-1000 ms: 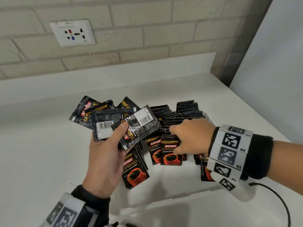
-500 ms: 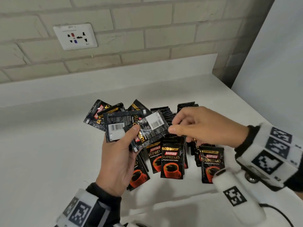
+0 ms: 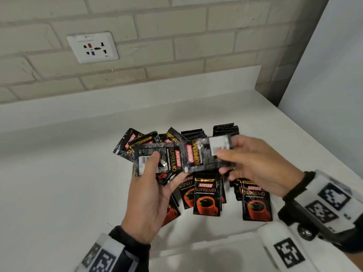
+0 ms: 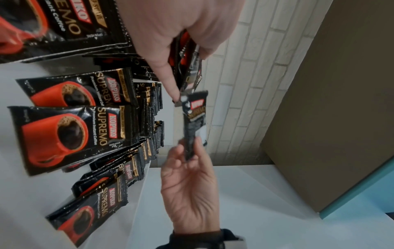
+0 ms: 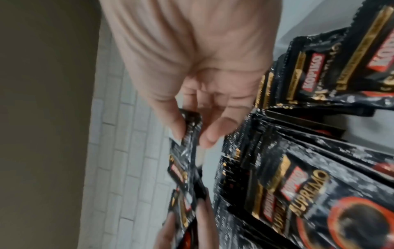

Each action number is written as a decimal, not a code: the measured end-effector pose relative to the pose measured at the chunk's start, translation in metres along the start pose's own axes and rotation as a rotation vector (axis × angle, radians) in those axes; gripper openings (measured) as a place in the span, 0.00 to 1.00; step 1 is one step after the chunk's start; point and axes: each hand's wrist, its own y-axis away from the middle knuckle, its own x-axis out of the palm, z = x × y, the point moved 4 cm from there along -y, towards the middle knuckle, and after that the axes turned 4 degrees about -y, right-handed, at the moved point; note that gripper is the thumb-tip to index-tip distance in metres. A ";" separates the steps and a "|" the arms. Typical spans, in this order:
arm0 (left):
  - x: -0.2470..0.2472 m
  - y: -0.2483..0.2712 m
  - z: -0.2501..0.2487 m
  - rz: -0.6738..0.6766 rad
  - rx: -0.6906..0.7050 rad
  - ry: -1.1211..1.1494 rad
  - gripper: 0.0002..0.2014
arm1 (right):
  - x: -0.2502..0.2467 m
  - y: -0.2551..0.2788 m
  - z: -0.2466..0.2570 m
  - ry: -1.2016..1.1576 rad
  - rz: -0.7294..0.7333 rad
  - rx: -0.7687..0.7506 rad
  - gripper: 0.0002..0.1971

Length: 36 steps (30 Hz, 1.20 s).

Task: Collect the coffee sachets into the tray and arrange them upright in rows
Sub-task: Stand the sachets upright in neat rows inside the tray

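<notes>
My left hand (image 3: pixel 165 167) grips a fan of several black Kopiko sachets (image 3: pixel 157 158) above the tray, thumb on top. My right hand (image 3: pixel 224 161) pinches one sachet (image 3: pixel 204 154) by its right end, and its left end still overlaps the fan. In the left wrist view this sachet (image 4: pixel 194 121) hangs edge-on between my left thumb (image 4: pixel 168 75) and my right hand (image 4: pixel 189 185). Below stand rows of upright sachets (image 3: pixel 207 197) in the white tray (image 3: pixel 206 242). The right wrist view shows the pinched sachet (image 5: pixel 187 151) beside the rows (image 5: pixel 298 185).
The tray sits on a white counter (image 3: pixel 59 193) against a brick wall with a socket (image 3: pixel 92 47). A pale panel (image 3: pixel 334 75) closes the right side. Bare counter lies left of the tray.
My right hand rose from the rows in the tray to the fan in my left hand, pinched the front sachet and drew it to the right. The left hand stayed up.
</notes>
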 end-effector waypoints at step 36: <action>-0.012 -0.001 -0.003 0.017 -0.098 -0.087 0.15 | -0.006 0.016 0.012 0.122 -0.065 -0.375 0.21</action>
